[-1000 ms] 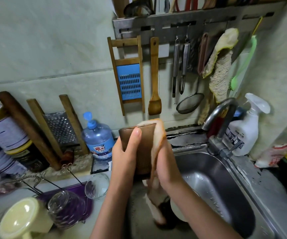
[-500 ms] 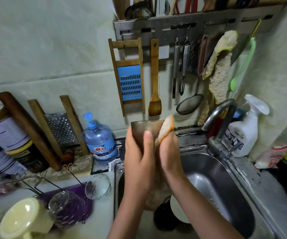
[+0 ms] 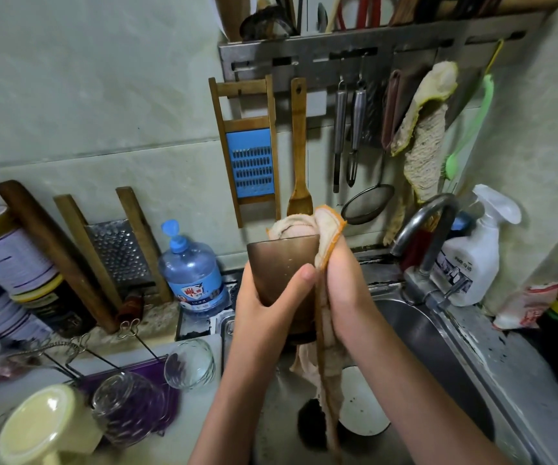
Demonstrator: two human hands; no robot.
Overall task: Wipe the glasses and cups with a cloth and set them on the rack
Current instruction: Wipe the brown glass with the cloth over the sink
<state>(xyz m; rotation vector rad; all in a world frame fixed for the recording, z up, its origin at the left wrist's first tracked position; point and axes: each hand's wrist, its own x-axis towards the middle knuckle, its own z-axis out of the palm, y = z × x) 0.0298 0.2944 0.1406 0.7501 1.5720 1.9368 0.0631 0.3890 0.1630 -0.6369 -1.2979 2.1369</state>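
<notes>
Above the sink I hold a brown tinted glass (image 3: pixel 279 260) upright. My left hand (image 3: pixel 264 310) grips its lower half, thumb across the front. My right hand (image 3: pixel 344 290) grips a beige cloth (image 3: pixel 329 229) with an orange edge; part of the cloth is stuffed into the mouth of the glass, and its tail hangs down toward the sink. At lower left a wire rack (image 3: pixel 79 350) over a purple tray (image 3: pixel 167 394) holds upturned clear glasses (image 3: pixel 126 404) and a cream cup (image 3: pixel 42 427). Another clear glass (image 3: pixel 190 365) lies beside the tray.
The steel sink (image 3: pixel 438 357) holds a white dish (image 3: pixel 365 407) and a dark object. The faucet (image 3: pixel 428 229) and a spray bottle (image 3: pixel 475 256) stand at right. A small blue water bottle (image 3: pixel 193 273), graters and tins line the back left. Utensils hang on the wall rail (image 3: pixel 371 58).
The cloth now sits bunched in the mouth of the glass; a second ago it wrapped the glass's right side. Both hands and the glass shifted slightly right.
</notes>
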